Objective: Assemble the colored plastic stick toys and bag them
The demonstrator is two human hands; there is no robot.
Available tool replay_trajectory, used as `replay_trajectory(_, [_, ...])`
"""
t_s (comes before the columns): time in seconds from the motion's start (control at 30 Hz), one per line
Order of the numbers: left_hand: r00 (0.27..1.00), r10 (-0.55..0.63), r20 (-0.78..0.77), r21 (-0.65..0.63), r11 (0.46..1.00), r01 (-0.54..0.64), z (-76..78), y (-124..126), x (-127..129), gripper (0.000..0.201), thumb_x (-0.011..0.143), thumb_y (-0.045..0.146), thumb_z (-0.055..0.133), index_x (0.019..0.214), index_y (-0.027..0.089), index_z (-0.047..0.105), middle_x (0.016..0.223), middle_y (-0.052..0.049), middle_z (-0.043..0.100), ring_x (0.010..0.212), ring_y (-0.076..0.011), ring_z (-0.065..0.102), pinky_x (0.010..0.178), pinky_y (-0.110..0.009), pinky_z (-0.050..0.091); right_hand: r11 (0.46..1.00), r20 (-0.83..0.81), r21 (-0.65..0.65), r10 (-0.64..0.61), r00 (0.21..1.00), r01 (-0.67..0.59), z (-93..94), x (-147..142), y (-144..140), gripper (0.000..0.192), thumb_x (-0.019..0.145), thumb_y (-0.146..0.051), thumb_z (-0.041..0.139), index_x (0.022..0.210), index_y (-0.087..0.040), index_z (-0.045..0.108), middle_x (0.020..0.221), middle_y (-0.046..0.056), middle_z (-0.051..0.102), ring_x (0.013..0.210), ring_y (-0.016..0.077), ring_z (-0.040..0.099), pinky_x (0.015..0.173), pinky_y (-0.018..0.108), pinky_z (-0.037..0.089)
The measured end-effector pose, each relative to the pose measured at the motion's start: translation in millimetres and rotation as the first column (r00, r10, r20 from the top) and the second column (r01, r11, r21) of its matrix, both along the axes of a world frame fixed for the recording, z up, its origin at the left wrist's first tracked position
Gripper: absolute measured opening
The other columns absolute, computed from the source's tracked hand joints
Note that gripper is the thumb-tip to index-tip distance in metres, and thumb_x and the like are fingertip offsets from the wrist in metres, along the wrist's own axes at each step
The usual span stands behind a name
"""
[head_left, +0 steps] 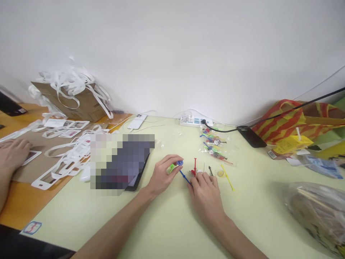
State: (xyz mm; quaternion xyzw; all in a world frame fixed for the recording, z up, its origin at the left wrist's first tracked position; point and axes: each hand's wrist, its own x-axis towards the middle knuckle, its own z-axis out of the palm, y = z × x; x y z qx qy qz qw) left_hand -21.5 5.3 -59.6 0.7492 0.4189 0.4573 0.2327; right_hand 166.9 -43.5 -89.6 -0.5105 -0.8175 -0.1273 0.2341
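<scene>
My left hand point(163, 174) is closed, pinching a small blue disc point(180, 163) between thumb and fingertips. Just below the disc a thin blue stick point(184, 176) slants down to the edge of my right hand point(205, 187). That hand rests palm down on the table, fingers slightly apart over small plastic parts and partly hiding them. Around its fingertips are a red stick point(195, 164), a white stick point(205, 167), a black stick point(210, 170) and a yellow disc point(220, 173). Further right lies a yellow stick point(228, 177). A bright green part point(171, 167) shows behind my left fingers.
Clear bags of coloured parts point(215, 145) lie near a power strip point(192, 121). A tablet point(137, 176), partly blurred, is left of my hands. White straps point(72, 154) and another person's hand point(14, 153) are far left. A plastic-wrapped bundle point(318, 212) stands right.
</scene>
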Motion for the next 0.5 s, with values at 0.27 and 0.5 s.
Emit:
replay_trajectory(0.27, [0.999, 0.051, 0.0, 0.035, 0.998, -0.051, 0.4, 2.0, -2.0, 0.016, 0.094, 0.023, 0.065, 0.109, 0.023, 0.07, 0.109, -0.008, 0.07, 0.103, -0.0207, 0.066, 0.095, -0.037, 0.053, 0.997, -0.081, -0.075, 0.021, 0.996, -0.027, 6.5, 0.4, -6.4, 0.024, 0.096, -0.01, 0.048, 0.075, -0.019, 0.055, 0.075, 0.006, 0.065, 0.074, 0.0231, 0.058, 0.071, 0.037, 0.031])
replay_trajectory(0.5, [0.996, 0.052, 0.067, -0.017, 0.999, -0.051, -3.2, 1.2, -1.2, 0.016, 0.09, 0.025, 0.07, 0.105, 0.021, 0.068, 0.103, -0.007, 0.069, 0.092, -0.0189, 0.067, 0.086, -0.035, 0.058, 0.917, -0.63, -0.361, -0.105, 0.769, -0.171, 33.2, 15.0, -5.9, 0.023, 0.102, -0.028, 0.045, 0.082, -0.021, 0.055, 0.075, 0.0, 0.063, 0.069, 0.0172, 0.055, 0.072, 0.032, 0.035])
